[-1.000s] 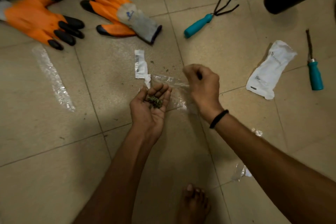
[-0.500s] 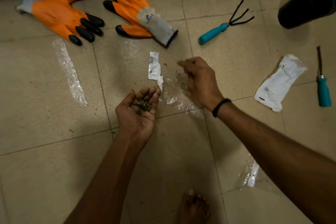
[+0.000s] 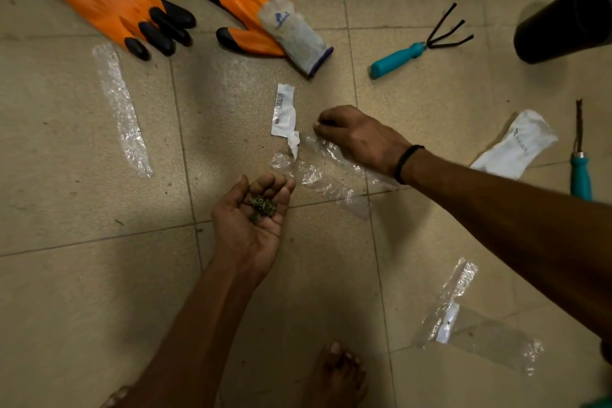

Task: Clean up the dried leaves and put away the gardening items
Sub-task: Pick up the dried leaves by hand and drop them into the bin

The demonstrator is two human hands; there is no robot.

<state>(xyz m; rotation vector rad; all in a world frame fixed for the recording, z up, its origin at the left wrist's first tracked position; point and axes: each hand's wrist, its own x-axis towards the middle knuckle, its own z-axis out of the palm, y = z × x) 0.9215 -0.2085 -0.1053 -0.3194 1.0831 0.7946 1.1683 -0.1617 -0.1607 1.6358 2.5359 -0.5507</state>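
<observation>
Your left hand (image 3: 251, 225) is cupping dried leaves (image 3: 262, 205) palm-up, near centre. Your right hand (image 3: 361, 139) is curling fingertips down beside the clear wrapper (image 3: 331, 175); can't tell if pinching anything.

Left hand (image 3: 249, 228) cupped palm-up; right hand (image 3: 361, 139) knuckles-up, fingers curled.

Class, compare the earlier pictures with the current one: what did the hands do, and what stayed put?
The right hand moved away from the left hand, out and down toward the floor beside the white label, fingertips curled there. The left hand stayed cupped round the dried leaves. The gloves and rake lay untouched.
</observation>
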